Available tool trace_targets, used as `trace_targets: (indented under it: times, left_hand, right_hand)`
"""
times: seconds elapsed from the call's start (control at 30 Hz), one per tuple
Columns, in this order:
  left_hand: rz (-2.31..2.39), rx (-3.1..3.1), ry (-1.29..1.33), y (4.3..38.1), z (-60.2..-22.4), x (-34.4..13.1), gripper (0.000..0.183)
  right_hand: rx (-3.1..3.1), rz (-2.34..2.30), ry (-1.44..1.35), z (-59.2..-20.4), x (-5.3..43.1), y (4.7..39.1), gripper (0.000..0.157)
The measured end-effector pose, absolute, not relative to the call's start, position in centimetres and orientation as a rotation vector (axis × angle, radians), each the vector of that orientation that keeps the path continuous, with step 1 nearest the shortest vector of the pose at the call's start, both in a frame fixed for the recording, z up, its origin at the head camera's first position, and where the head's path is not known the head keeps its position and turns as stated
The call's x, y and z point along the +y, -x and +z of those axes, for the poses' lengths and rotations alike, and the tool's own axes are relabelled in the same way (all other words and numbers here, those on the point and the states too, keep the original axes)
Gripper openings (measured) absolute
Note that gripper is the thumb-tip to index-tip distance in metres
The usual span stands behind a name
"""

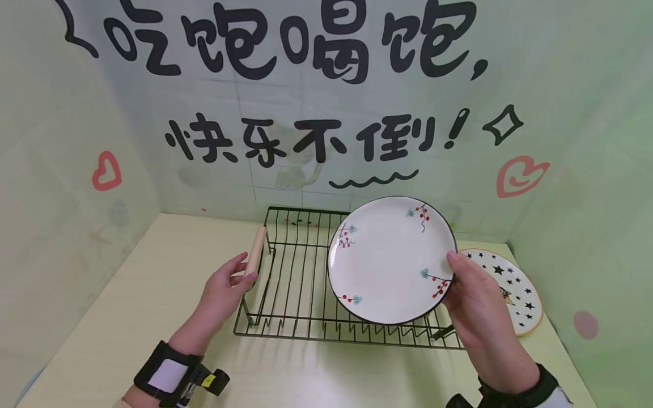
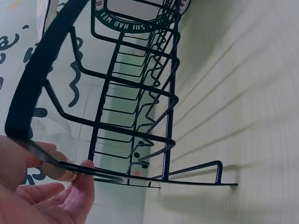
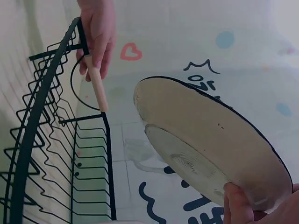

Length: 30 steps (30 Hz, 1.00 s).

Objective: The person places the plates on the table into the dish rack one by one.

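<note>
The fingers of the right hand (image 1: pixel 478 306) pinch the right edge of the white plate (image 1: pixel 390 260), which is raised over the black wire rack (image 1: pixel 300 245). The left hand (image 1: pixel 227 286) grips the rack's wooden handle (image 1: pixel 256 249). Counter (image 1: pixel 148 283) gives room leftward and before the rack's front edge; rightward, a star-patterned plate (image 1: pixel 517 286) sits close

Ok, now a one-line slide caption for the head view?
Right hand holds a berry-sprig plate above a dark wire dish rack; left hand grips the rack's wooden handle.
</note>
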<state>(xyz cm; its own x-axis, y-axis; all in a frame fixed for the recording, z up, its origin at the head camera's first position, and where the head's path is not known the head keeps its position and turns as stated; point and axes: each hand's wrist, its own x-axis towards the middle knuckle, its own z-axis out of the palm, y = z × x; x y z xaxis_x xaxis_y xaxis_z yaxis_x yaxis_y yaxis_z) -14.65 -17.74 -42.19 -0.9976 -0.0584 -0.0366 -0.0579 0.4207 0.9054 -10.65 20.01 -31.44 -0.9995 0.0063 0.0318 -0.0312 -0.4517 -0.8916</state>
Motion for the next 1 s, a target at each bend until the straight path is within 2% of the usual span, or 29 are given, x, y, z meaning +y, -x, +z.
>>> trace_targets:
  times: [0.07,0.2,0.3,0.73,1.0]
  left_hand:
    - [-1.668,-2.647,-0.102,14.6,-42.3,-17.7,0.062]
    - [-1.633,-2.660,-0.109,14.6,-42.4,-17.7,0.061]
    - [-1.627,-2.654,-0.119,14.7,-42.5,-17.6,0.060]
    - [-1.641,-2.611,-0.149,14.9,-43.0,-17.6,0.057]
    - [-1.644,-2.586,-0.124,14.8,-43.3,-17.9,0.057]
  right_hand:
    - [-1.740,2.569,-0.031,-30.7,19.9,10.9,0.026]
    - [-1.909,2.408,-0.042,-29.0,19.5,11.8,0.047]
    - [-2.007,2.306,-0.049,-27.9,19.2,12.6,0.053]
    - [-2.605,1.434,-0.112,-24.8,18.6,16.0,0.048]
    - [-2.540,1.212,-0.201,-25.2,17.3,17.9,0.034]
